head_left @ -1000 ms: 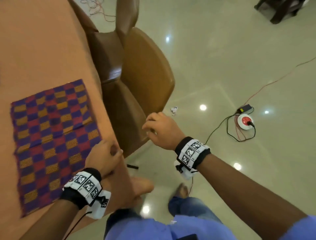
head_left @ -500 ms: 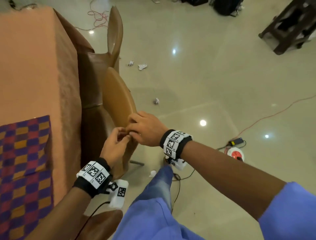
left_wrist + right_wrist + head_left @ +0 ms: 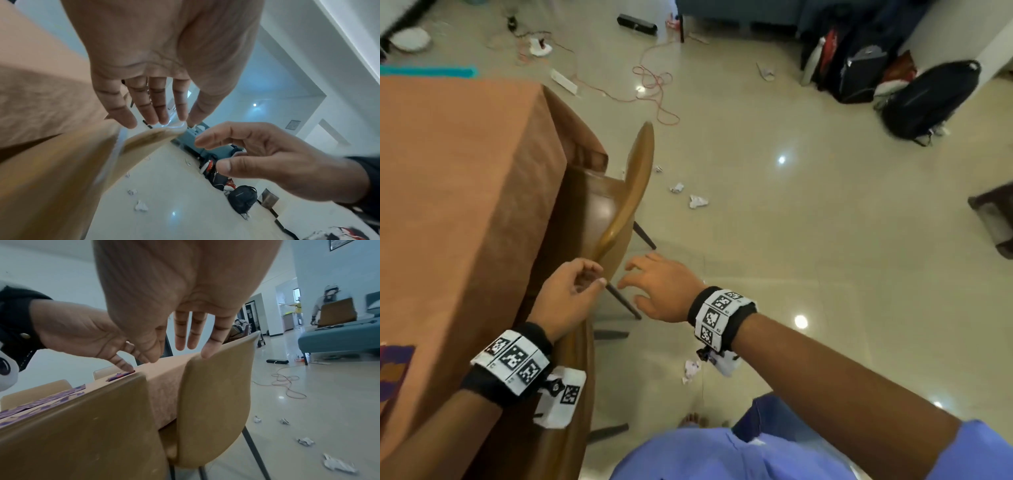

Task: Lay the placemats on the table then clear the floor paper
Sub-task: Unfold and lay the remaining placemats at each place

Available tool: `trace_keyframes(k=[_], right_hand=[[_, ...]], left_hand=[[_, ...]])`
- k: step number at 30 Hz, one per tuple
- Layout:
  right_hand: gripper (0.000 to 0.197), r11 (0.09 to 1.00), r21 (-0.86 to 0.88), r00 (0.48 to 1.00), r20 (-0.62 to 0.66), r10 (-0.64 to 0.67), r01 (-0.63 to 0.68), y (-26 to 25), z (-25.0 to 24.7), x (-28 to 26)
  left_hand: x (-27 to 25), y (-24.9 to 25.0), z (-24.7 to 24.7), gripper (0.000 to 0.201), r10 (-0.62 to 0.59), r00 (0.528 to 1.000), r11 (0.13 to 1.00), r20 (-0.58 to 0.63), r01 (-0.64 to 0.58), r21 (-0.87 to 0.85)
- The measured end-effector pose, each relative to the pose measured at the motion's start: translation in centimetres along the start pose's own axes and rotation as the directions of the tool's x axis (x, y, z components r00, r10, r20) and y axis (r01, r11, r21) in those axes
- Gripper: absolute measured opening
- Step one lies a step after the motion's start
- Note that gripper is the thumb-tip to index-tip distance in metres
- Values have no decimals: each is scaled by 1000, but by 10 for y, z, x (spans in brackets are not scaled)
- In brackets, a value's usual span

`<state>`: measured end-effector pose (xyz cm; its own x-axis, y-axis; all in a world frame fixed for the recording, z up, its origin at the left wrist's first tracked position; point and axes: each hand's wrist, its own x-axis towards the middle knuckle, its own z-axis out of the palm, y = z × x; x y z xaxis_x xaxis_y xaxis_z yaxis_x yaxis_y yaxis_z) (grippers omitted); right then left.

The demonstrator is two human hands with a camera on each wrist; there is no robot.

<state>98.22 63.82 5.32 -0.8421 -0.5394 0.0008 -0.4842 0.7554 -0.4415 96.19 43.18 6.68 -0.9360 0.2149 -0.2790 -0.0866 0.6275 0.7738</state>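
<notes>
Both hands hang empty above the chair backs, the left hand loosely curled, the right hand spread with fingers relaxed. The crumpled floor paper lies ahead and to the right of them: two scraps on the tiles beyond the far chair, and one scrap below the right wrist. The right hand is nearer. Open floor lies that way; the table, with a placemat showing at its near edge, blocks the left.

The floor is looking like glossy polished tile, the table is wearing matt orange cloth, the chair is showing smooth tan leatherette, and the paper scraps are lying crumpled.
</notes>
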Motion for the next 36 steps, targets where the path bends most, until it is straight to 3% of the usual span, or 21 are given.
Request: trace_keyframes(k=[5, 8, 11, 15, 17, 20, 24, 26, 29, 32, 34, 36], right_hand=[[49, 993, -46, 994, 12, -109, 109, 102, -39, 65], [51, 976, -106, 978, 108, -180, 191, 161, -55, 107], [57, 971, -99, 952, 241, -190, 218, 220, -76, 149], [58, 956, -44, 914, 311, -262, 289, 270, -99, 197], [56, 928, -63, 877, 356, -323, 367, 287, -108, 225], [51, 838, -82, 791, 391, -471, 539, 309, -116, 270], [52, 729, 124, 614, 456, -644, 673, 327, -118, 331], [51, 703, 186, 534, 527, -661, 687, 330, -122, 360], [36, 661, 204, 451, 586, -673, 722, 331, -129, 405], [29, 648, 202, 418, 617, -667, 735, 332, -140, 471], [26, 633, 184, 425, 599, -679, 752, 332, -143, 520], [25, 631, 160, 436, 595, -676, 759, 326, -144, 570]], left_hand=[[86, 50, 31, 41, 34, 993, 961, -113, -2, 275], [132, 64, 57, 56, -91, 983, 914, -159, 146, 379], [172, 84, 78, 62, -257, 927, 860, -274, 348, 373], [206, 106, 94, 60, -410, 841, 802, -353, 517, 299], [225, 114, 95, 57, -452, 801, 808, -392, 554, 200], [256, 121, 89, 48, -465, 788, 839, -403, 538, 84], [300, 128, 77, 38, -501, 774, 837, -387, 547, 11], [326, 129, 67, 40, -556, 762, 816, -332, 576, -45], [360, 129, 41, 56, -635, 757, 770, -158, 637, -42], [397, 129, 7, 54, -660, 751, 750, 4, 660, -40], [421, 126, -17, 45, -672, 740, 740, -39, 667, -84], [443, 117, -42, 40, -695, 700, 719, -163, 683, -127]])
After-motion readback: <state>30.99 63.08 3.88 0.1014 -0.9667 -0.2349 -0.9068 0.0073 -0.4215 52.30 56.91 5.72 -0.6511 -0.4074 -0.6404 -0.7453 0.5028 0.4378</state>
